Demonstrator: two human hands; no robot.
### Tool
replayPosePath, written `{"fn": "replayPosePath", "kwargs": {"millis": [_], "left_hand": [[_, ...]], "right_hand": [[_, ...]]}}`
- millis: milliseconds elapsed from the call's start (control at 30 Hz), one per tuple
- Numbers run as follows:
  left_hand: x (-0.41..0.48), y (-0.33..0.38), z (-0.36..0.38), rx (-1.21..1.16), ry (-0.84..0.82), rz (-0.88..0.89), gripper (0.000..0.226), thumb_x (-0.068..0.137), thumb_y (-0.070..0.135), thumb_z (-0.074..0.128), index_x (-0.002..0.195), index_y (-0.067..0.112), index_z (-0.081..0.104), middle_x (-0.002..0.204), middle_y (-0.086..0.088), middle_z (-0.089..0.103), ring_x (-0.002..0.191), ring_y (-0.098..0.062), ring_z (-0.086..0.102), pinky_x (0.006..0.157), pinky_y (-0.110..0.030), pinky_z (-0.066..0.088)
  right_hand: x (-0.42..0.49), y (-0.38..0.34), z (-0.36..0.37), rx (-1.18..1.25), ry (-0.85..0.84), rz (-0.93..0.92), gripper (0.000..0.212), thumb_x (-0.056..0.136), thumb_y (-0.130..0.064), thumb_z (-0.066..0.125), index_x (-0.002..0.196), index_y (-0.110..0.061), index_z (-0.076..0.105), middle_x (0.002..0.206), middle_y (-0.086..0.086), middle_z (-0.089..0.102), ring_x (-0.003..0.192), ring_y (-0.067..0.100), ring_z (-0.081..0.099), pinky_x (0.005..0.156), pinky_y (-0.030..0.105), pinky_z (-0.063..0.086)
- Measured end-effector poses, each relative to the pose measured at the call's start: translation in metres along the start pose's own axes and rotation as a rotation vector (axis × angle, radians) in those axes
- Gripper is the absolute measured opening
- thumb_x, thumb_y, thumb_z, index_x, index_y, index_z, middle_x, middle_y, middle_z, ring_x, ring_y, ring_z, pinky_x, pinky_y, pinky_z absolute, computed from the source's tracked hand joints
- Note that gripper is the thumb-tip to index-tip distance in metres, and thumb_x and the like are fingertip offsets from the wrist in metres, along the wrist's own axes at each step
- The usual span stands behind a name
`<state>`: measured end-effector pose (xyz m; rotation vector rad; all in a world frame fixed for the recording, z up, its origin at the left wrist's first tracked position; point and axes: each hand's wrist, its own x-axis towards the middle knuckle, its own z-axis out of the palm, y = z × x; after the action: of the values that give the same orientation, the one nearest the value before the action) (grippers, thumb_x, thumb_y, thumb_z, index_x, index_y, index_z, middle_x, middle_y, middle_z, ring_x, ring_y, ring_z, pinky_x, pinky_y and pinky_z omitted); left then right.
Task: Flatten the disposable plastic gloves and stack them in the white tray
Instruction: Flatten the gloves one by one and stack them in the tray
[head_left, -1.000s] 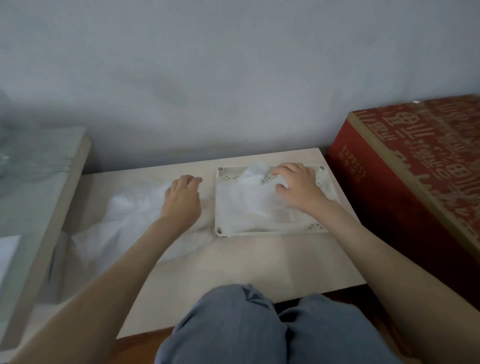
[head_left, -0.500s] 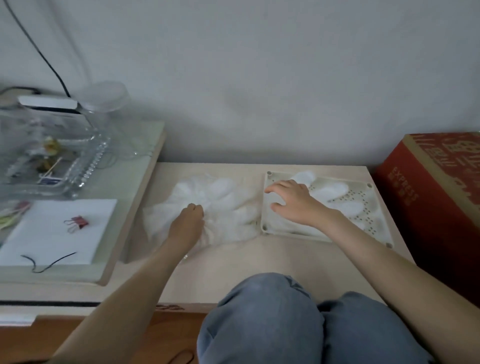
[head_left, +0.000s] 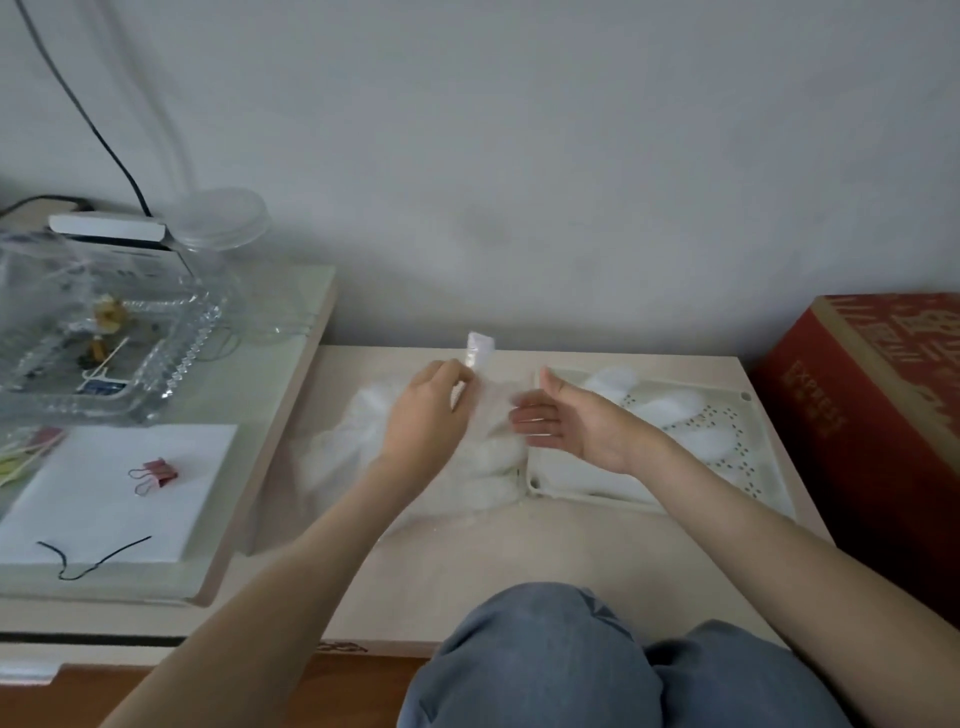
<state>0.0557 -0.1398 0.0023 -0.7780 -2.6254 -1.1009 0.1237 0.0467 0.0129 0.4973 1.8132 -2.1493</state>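
Observation:
A heap of crumpled clear plastic gloves (head_left: 353, 441) lies on the pale table, left of the white tray (head_left: 748, 426). Flattened gloves (head_left: 670, 410) lie spread inside the tray. My left hand (head_left: 426, 415) pinches one glove (head_left: 485, 384) and holds it lifted above the heap, its tip sticking up toward the wall. My right hand (head_left: 566, 421) is beside that glove with palm up and fingers straight, touching its right side over the tray's left edge.
A red cardboard box (head_left: 872, 426) stands close on the right. On the left is a higher glass-topped desk (head_left: 260, 415) with a clear tray, a jar, white paper and a red binder clip (head_left: 156, 473). My knees are at the table's front edge.
My left hand has lifted a glove out of the heap. My right hand has left the tray's gloves, turned palm up and moved left to that glove.

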Motion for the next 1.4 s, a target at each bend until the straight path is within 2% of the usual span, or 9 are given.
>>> {"fn": "replayPosePath", "kwargs": {"millis": [167, 300, 500, 667, 833, 933, 1033, 1133, 1400], "left_hand": [[0.012, 0.047, 0.024, -0.167, -0.214, 0.477, 0.013, 0.089, 0.015, 0.057, 0.089, 0.007, 0.067, 0.092, -0.003, 0.069, 0.083, -0.017, 0.059, 0.075, -0.017, 0.041], [0.019, 0.066, 0.052, -0.241, -0.281, 0.627, 0.02, 0.091, 0.024, 0.057, 0.099, 0.01, 0.068, 0.097, 0.002, 0.07, 0.089, -0.016, 0.064, 0.082, -0.029, 0.049], [0.026, 0.062, 0.084, -0.144, -0.145, 0.425, 0.044, 0.09, 0.039, 0.046, 0.122, 0.012, 0.058, 0.131, -0.005, 0.055, 0.122, -0.017, 0.044, 0.106, -0.032, 0.03], [0.045, 0.056, 0.106, 0.018, -0.37, -0.161, 0.062, 0.085, 0.063, 0.052, 0.133, 0.023, 0.047, 0.139, 0.001, 0.042, 0.132, -0.023, 0.029, 0.108, -0.038, 0.018], [0.053, 0.055, 0.127, -0.018, -0.586, -0.15, 0.016, 0.087, 0.05, 0.058, 0.092, 0.035, 0.062, 0.123, 0.009, 0.053, 0.123, -0.018, 0.037, 0.104, -0.036, 0.023], [0.056, 0.053, 0.132, -0.209, -0.608, -0.167, 0.014, 0.083, 0.04, 0.059, 0.074, 0.03, 0.059, 0.094, 0.011, 0.064, 0.099, -0.017, 0.058, 0.094, -0.037, 0.043], [0.057, 0.051, 0.133, -0.118, -0.635, -0.137, 0.013, 0.092, 0.026, 0.051, 0.081, 0.022, 0.056, 0.079, 0.009, 0.067, 0.086, -0.018, 0.059, 0.073, -0.03, 0.042], [0.059, 0.046, 0.133, 0.056, -0.616, -0.041, 0.009, 0.098, 0.019, 0.041, 0.091, 0.017, 0.047, 0.081, -0.003, 0.068, 0.085, -0.03, 0.06, 0.077, -0.034, 0.04], [0.058, 0.033, 0.133, 0.367, -0.682, 0.116, 0.011, 0.102, 0.017, 0.033, 0.103, 0.014, 0.043, 0.092, -0.013, 0.063, 0.086, -0.036, 0.057, 0.071, -0.034, 0.028]], "right_hand": [[-0.01, -0.009, -0.015, 0.367, -0.051, -0.04, 0.051, 0.082, -0.055, 0.052, 0.086, -0.009, 0.075, 0.087, 0.011, 0.07, 0.082, 0.024, 0.068, 0.078, 0.031, 0.055], [-0.019, -0.004, -0.044, 0.357, 0.07, -0.032, 0.028, 0.081, -0.031, 0.062, 0.089, -0.005, 0.071, 0.079, 0.013, 0.071, 0.076, 0.025, 0.07, 0.07, 0.031, 0.056], [-0.026, 0.014, -0.092, 0.384, 0.276, -0.187, 0.013, 0.094, -0.016, 0.053, 0.092, -0.007, 0.062, 0.086, 0.007, 0.072, 0.082, 0.021, 0.072, 0.064, 0.028, 0.056], [-0.03, 0.026, -0.12, 0.419, 0.346, -0.23, 0.015, 0.099, -0.016, 0.047, 0.091, -0.011, 0.059, 0.082, 0.003, 0.071, 0.083, 0.018, 0.072, 0.062, 0.031, 0.058], [-0.027, 0.041, -0.136, 0.438, 0.312, -0.225, 0.02, 0.086, -0.026, 0.055, 0.098, -0.011, 0.061, 0.089, 0.004, 0.07, 0.091, 0.021, 0.071, 0.069, 0.036, 0.059], [-0.024, 0.044, -0.143, 0.428, 0.302, -0.168, 0.021, 0.093, -0.026, 0.051, 0.1, -0.01, 0.063, 0.092, 0.007, 0.071, 0.091, 0.024, 0.07, 0.069, 0.037, 0.059], [-0.017, 0.046, -0.152, 0.237, 0.376, -0.065, 0.025, 0.1, -0.026, 0.047, 0.097, -0.01, 0.066, 0.091, 0.008, 0.072, 0.082, 0.023, 0.07, 0.068, 0.038, 0.059], [-0.009, 0.054, -0.16, -0.034, 0.487, 0.028, 0.027, 0.099, -0.022, 0.047, 0.087, -0.015, 0.07, 0.091, 0.019, 0.07, 0.075, 0.027, 0.066, 0.069, 0.038, 0.053], [-0.009, 0.052, -0.16, -0.214, 0.632, 0.044, 0.025, 0.097, -0.016, 0.047, 0.079, -0.008, 0.062, 0.058, 0.006, 0.057, 0.044, 0.018, 0.057, 0.043, 0.025, 0.045]]}}
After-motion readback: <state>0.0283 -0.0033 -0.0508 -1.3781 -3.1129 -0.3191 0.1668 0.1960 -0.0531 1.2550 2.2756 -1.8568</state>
